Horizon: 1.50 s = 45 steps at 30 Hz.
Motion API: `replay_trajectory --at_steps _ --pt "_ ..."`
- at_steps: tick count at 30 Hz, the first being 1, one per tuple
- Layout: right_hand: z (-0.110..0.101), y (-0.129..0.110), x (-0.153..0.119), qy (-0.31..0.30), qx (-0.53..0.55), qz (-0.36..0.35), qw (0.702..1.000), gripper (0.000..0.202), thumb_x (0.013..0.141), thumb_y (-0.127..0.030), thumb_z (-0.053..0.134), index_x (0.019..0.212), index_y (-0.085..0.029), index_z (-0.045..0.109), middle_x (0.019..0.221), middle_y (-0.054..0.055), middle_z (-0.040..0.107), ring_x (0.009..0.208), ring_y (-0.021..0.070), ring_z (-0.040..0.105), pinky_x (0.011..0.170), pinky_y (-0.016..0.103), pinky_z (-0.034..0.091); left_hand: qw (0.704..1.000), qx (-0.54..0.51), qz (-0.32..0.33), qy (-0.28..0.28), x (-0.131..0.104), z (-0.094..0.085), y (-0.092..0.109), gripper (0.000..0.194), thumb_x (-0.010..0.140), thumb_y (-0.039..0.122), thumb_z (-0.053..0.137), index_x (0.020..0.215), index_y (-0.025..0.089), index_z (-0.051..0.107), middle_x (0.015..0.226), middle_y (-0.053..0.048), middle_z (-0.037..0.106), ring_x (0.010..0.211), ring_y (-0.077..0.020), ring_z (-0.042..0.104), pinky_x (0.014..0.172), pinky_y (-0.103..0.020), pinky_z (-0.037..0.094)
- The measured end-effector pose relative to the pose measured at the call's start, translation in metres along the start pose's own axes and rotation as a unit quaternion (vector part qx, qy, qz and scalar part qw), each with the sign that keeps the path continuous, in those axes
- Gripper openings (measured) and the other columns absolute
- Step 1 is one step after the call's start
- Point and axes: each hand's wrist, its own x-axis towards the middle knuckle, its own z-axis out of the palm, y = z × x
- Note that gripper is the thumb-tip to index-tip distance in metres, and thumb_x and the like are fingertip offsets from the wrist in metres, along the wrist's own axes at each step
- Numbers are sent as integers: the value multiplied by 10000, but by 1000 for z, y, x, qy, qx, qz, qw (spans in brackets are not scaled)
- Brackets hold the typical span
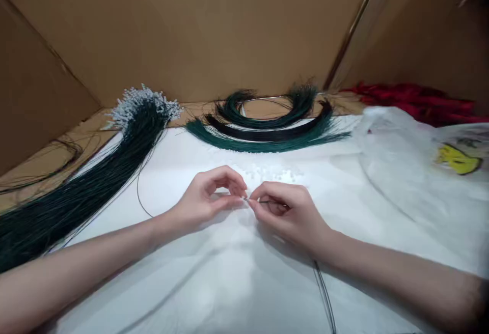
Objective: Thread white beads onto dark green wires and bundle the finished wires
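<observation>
Near the middle of the white surface (229,283), my left hand (216,195) pinches a tiny white piece (244,198) between thumb and forefinger. My right hand (288,209) meets it there, its fingertips closed on thin dark wires (324,293). These wires pass under the palm and come out below the wrist toward the bottom edge. The two sets of fingertips nearly touch, and the wire tips meet the white piece. Small white beads (267,172) lie scattered just beyond my hands.
A long bundle of dark green wires (95,176) with white tips lies at left. Curved green and black wire bundles (267,139) rest at the back. At right are a clear plastic bag (405,166) and red material (416,102). Cardboard walls (214,28) rise behind.
</observation>
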Motion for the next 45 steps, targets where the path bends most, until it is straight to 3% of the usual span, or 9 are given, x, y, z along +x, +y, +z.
replay_trajectory --at_steps 21,36,45 --pt "0 -3 -1 -7 -15 13 1000 92 847 -119 610 759 -139 629 576 -58 416 515 54 330 492 195 286 999 33 6 -2 -1 2 2 109 849 168 713 934 189 649 874 -11 671 823 -116 629 788 -245 522" --pt "1 -2 -1 -3 -18 -8 1000 103 833 -72 604 759 -139 628 584 -60 425 520 50 345 491 192 289 980 175 95 6 -2 6 9 46 867 133 664 908 151 652 832 -35 694 752 -121 638 700 -229 514" --pt "2 -1 0 -31 27 58 997 69 902 -182 544 846 -158 579 578 -67 404 493 64 324 473 210 273 978 180 107 7 -2 5 9 57 866 134 658 920 151 650 840 -35 695 745 -119 626 719 -234 521"
